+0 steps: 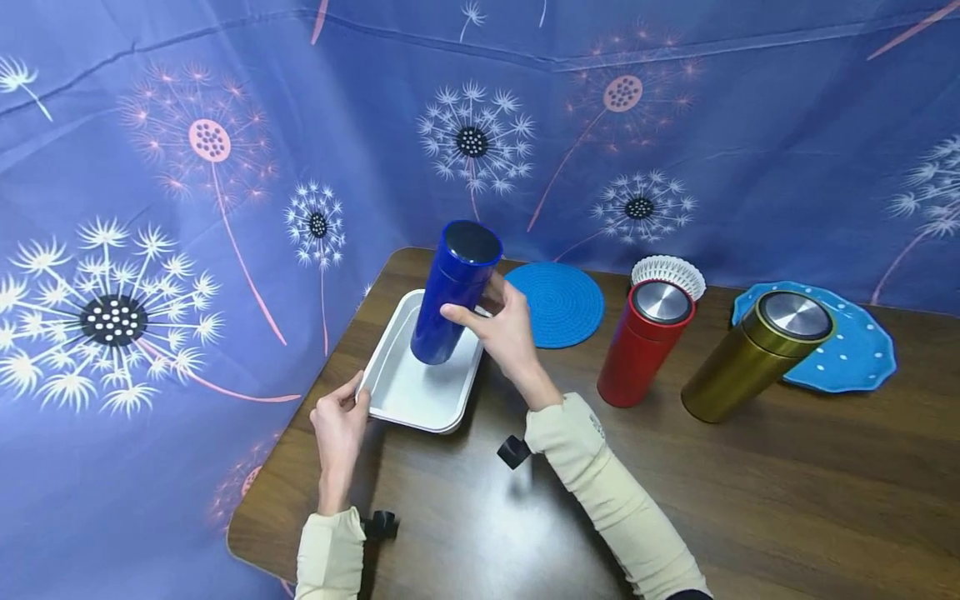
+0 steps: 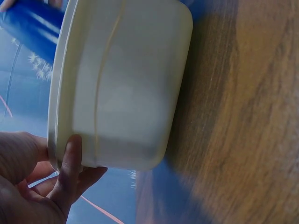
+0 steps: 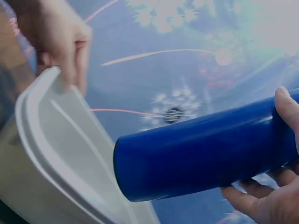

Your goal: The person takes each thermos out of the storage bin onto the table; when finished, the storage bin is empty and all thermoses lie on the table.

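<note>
We see the white rectangular plastic tray (image 1: 420, 392) at the far left of the brown wooden desk (image 1: 750, 500), the blue cylindrical metal flask (image 1: 453, 292) above it. Right of it lie the round blue woven mat (image 1: 558, 304), then the red cylindrical flask (image 1: 645, 346), then the gold cylindrical flask (image 1: 757, 354).

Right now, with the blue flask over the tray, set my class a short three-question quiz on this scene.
1. True or false: the right hand grips the blue flask.
2. What does the left hand hold? A) the red flask B) the near corner of the white tray C) the round blue mat
3. Fill in: the gold flask stands beside the ___ flask, with a dotted blue mat behind it.

Key
1. True
2. B
3. red
</note>
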A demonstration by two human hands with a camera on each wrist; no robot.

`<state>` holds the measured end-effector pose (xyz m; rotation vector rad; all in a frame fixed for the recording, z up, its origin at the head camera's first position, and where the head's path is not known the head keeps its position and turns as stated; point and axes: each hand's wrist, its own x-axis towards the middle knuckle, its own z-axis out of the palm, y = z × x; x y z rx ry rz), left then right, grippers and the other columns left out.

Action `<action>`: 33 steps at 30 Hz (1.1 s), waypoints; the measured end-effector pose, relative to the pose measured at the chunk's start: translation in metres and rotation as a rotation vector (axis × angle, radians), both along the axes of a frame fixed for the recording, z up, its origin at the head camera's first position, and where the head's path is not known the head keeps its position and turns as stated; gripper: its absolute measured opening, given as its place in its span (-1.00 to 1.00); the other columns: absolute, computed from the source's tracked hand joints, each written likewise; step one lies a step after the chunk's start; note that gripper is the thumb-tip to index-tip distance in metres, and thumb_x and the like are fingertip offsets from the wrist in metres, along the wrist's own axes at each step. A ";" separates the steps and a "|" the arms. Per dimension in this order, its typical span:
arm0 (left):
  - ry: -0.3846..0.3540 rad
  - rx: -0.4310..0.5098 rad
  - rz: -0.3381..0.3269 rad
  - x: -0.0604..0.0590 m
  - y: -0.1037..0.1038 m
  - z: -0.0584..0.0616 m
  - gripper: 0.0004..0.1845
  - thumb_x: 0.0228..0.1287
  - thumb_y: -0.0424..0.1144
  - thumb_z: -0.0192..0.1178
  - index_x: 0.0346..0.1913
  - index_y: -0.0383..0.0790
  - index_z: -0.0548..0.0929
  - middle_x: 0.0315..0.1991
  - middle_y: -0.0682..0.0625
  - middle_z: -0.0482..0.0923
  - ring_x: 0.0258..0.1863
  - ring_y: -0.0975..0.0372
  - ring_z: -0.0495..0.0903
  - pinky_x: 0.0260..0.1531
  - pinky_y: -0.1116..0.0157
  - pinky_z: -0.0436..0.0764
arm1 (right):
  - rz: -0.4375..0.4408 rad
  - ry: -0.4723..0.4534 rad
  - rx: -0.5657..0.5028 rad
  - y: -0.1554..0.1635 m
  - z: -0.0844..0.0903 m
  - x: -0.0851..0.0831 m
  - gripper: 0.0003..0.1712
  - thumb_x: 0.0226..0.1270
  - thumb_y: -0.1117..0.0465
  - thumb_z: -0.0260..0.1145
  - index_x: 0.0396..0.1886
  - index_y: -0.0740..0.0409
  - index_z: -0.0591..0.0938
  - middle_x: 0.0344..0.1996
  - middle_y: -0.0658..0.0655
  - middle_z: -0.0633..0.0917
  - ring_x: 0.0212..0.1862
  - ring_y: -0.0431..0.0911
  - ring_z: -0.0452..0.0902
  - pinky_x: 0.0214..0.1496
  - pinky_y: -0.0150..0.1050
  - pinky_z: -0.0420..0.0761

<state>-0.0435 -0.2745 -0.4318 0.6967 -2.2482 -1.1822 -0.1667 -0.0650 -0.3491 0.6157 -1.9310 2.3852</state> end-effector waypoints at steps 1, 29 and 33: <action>0.004 0.000 0.000 0.000 0.000 0.000 -0.68 0.16 -0.40 0.18 0.00 -0.32 0.66 -0.27 -0.33 0.64 -0.31 0.03 0.67 -0.69 0.52 0.55 | -0.004 0.004 -0.013 0.007 0.005 0.001 -0.30 -0.01 0.35 0.49 0.20 0.20 0.48 -0.01 0.22 0.65 -0.02 0.04 0.60 0.01 -0.09 0.59; -0.004 0.025 -0.018 0.000 0.002 0.003 -0.68 0.19 -0.39 0.16 0.02 -0.35 0.64 -0.23 -0.37 0.62 -0.29 0.01 0.66 -0.68 0.44 0.59 | -0.323 0.028 0.172 0.096 0.000 0.029 -0.32 -0.09 0.35 0.54 0.13 0.24 0.54 -0.02 0.23 0.65 0.03 0.02 0.57 0.05 -0.04 0.56; -0.016 0.037 -0.028 0.000 0.003 0.003 -0.68 0.20 -0.40 0.15 0.03 -0.36 0.63 -0.20 -0.38 0.61 -0.26 0.00 0.65 -0.66 0.52 0.56 | -0.332 0.006 0.198 0.095 0.004 0.035 -0.32 -0.08 0.36 0.53 0.13 0.28 0.53 -0.03 0.27 0.64 0.01 0.05 0.57 0.04 -0.03 0.56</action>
